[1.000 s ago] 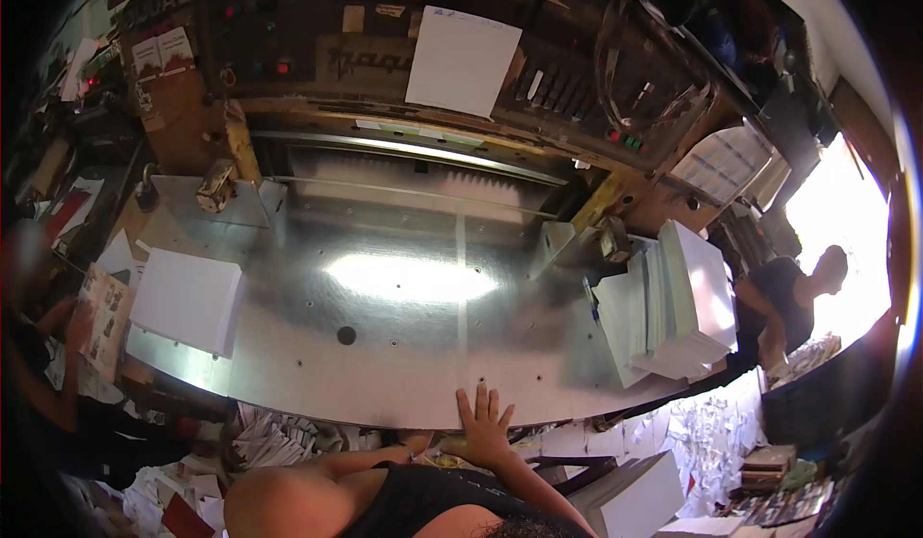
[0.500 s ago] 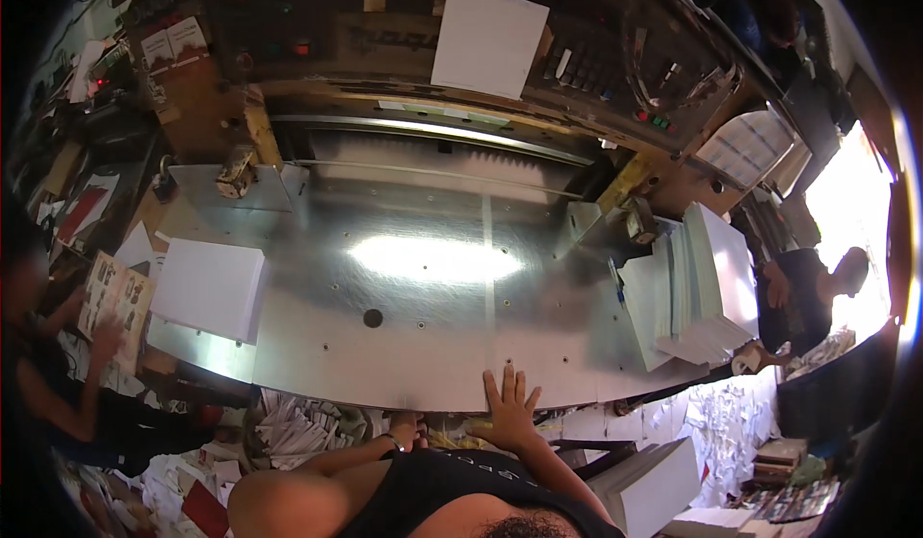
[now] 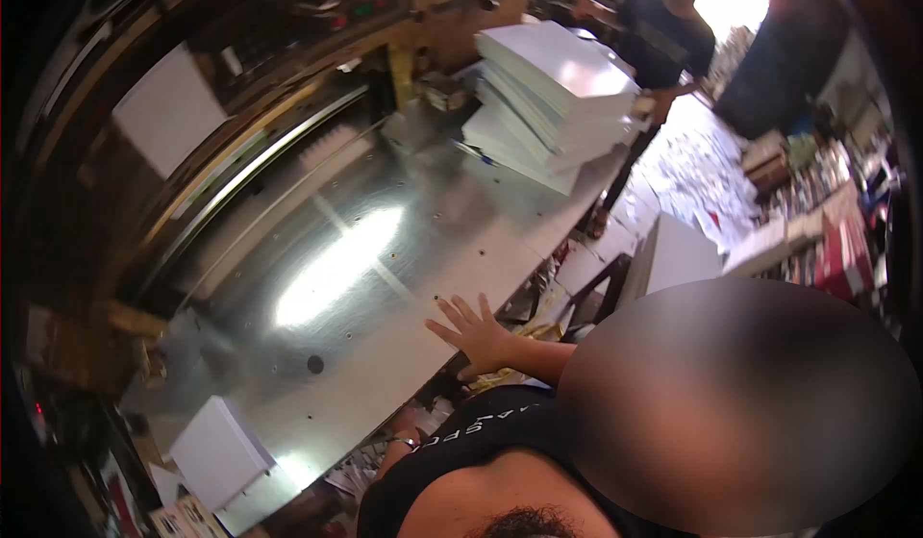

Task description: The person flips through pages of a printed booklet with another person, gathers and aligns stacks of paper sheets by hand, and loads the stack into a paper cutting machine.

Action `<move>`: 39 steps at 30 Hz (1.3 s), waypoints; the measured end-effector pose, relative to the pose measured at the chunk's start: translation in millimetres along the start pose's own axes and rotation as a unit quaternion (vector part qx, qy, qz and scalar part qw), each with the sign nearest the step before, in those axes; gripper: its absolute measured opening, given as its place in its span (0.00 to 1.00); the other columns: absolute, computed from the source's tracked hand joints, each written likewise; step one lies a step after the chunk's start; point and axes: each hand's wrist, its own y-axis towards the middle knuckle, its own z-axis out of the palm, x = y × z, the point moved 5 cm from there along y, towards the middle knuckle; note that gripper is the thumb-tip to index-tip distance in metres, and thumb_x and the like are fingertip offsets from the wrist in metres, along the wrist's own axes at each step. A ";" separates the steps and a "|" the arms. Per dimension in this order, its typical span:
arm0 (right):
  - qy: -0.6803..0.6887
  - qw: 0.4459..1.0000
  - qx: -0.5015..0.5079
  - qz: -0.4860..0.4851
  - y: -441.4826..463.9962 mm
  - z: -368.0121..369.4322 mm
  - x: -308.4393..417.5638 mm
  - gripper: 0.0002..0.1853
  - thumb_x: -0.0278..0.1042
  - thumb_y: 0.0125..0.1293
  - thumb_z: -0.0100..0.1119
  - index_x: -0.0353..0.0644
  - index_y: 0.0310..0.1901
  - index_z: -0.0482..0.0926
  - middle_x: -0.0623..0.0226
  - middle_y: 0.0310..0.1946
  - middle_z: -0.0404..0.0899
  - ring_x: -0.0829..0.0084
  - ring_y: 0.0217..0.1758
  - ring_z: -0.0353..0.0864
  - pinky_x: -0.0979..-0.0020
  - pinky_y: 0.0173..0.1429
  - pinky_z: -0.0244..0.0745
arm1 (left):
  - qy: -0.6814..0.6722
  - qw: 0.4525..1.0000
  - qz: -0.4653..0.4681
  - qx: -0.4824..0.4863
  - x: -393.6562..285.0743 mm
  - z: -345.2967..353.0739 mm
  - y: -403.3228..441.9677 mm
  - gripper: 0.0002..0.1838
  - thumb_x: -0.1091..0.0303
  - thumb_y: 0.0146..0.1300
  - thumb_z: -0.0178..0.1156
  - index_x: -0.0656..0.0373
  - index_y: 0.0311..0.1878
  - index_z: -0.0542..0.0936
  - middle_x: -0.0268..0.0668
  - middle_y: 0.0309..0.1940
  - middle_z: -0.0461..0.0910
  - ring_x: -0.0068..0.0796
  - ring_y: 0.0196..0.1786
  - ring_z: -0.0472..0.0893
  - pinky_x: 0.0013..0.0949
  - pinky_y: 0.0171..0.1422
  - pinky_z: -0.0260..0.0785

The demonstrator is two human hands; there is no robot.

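My right hand (image 3: 471,336) lies with fingers spread on the front edge of a shiny metal machine table (image 3: 385,317), holding nothing. My left hand (image 3: 411,434), with a band at the wrist, is low by the same edge; its fingers are mostly hidden. Near the table's left end sits a stack of white paper (image 3: 219,451). Taller, uneven stacks of white paper (image 3: 558,86) stand at the far right end, with a blue pen (image 3: 478,153) beside them.
Behind the paper stacks stands another person (image 3: 665,38) in dark clothes. Scrap paper (image 3: 697,168) covers the floor at right, near piled books (image 3: 846,250). A white sheet (image 3: 170,112) rests on the machine's front panel. A blurred oval hides the lower right.
My view has swung and tilted to the right, so the table now runs diagonally. My right hand stays spread on the table edge. The person at right appears more fully.
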 end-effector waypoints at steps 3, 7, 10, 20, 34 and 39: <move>0.005 1.000 -0.003 0.002 -0.3 -3.4 0.9 0.72 0.66 0.52 0.80 0.57 0.89 0.39 0.42 0.88 0.33 0.37 0.90 0.35 0.17 0.79 0.36 | -0.009 1.000 -0.012 0.007 -6.9 5.2 -7.4 0.18 0.60 0.78 0.56 0.59 0.62 0.81 0.37 0.53 0.85 0.30 0.50 0.84 0.39 0.49 0.78; 0.011 1.000 0.010 0.012 0.1 -3.9 2.4 0.71 0.66 0.53 0.79 0.58 0.89 0.39 0.44 0.89 0.33 0.38 0.91 0.33 0.18 0.80 0.33 | -0.001 1.000 -0.020 0.018 -13.6 11.2 -16.1 0.18 0.62 0.79 0.56 0.61 0.65 0.80 0.36 0.55 0.85 0.26 0.52 0.84 0.36 0.48 0.78; 0.015 1.000 0.009 0.009 1.5 -2.1 -1.1 0.71 0.65 0.54 0.79 0.59 0.89 0.38 0.46 0.89 0.31 0.39 0.91 0.32 0.19 0.81 0.31 | -0.006 0.999 -0.046 0.002 -22.3 18.3 -22.0 0.19 0.64 0.79 0.55 0.62 0.66 0.79 0.36 0.56 0.84 0.23 0.54 0.84 0.33 0.48 0.79; 0.503 0.863 -0.008 -0.037 -9.2 -55.1 -5.5 0.52 0.62 0.64 0.73 0.46 0.84 0.62 0.43 0.79 0.66 0.44 0.81 0.67 0.46 0.83 0.59 | 0.086 0.973 -0.099 0.191 -3.6 58.8 -22.2 0.24 0.58 0.81 0.56 0.59 0.73 0.76 0.37 0.60 0.84 0.26 0.60 0.83 0.34 0.59 0.77; 0.434 0.883 -0.103 0.149 -141.3 17.5 -68.8 0.48 0.61 0.67 0.71 0.46 0.82 0.64 0.42 0.75 0.72 0.45 0.77 0.73 0.53 0.78 0.69 | 0.444 0.745 0.116 0.484 -47.3 180.2 -39.2 0.31 0.50 0.80 0.61 0.58 0.77 0.73 0.41 0.62 0.84 0.31 0.63 0.83 0.37 0.70 0.73; 0.472 0.829 -0.150 0.259 -195.9 43.4 -93.1 0.47 0.59 0.67 0.72 0.42 0.80 0.66 0.43 0.74 0.74 0.45 0.76 0.74 0.53 0.77 0.70 | 0.473 0.725 0.193 0.461 -114.6 246.0 -104.9 0.31 0.56 0.78 0.66 0.65 0.75 0.75 0.41 0.64 0.84 0.29 0.66 0.82 0.33 0.72 0.72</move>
